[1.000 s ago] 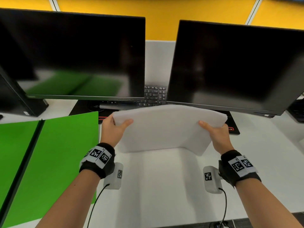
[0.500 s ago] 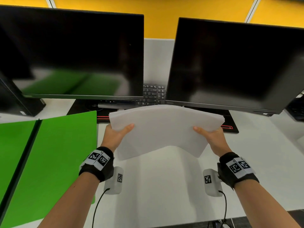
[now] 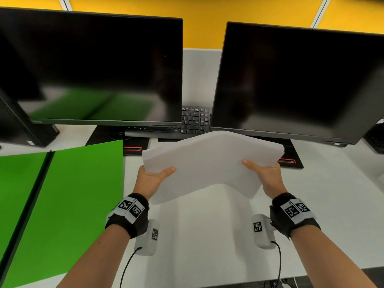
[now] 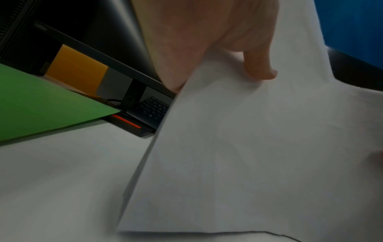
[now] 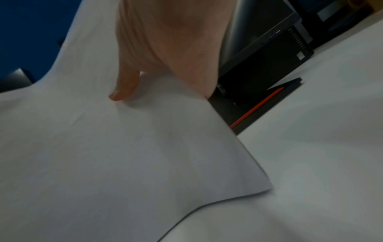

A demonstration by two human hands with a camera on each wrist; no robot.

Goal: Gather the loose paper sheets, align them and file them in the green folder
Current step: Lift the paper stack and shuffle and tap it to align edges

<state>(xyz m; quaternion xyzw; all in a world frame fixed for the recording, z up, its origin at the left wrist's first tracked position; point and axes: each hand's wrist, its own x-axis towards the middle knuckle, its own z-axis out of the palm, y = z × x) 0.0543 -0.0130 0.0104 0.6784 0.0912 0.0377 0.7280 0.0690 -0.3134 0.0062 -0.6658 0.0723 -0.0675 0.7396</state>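
Observation:
A stack of white paper sheets (image 3: 209, 163) hangs above the white desk, bowed upward in the middle. My left hand (image 3: 154, 177) pinches its left edge, thumb on top; my right hand (image 3: 264, 173) pinches its right edge the same way. The left wrist view shows the stack (image 4: 259, 155) with my thumb (image 4: 259, 65) pressed on it. In the right wrist view my thumb (image 5: 124, 85) presses the sheets (image 5: 114, 155). The green folder (image 3: 62, 204) lies open and flat on the desk to the left of my left hand, also visible as the folder (image 4: 37, 104).
Two dark monitors (image 3: 93, 69) (image 3: 301, 80) stand at the back, with a black keyboard (image 3: 195, 121) between and under them. Monitor bases with red stripes (image 3: 133, 148) sit just behind the stack. The desk surface (image 3: 207, 235) spreads in front of me.
The paper stack has lifted off the desk and tilted flatter, its lower edge now hanging in the air. Both hands keep their hold on its edges.

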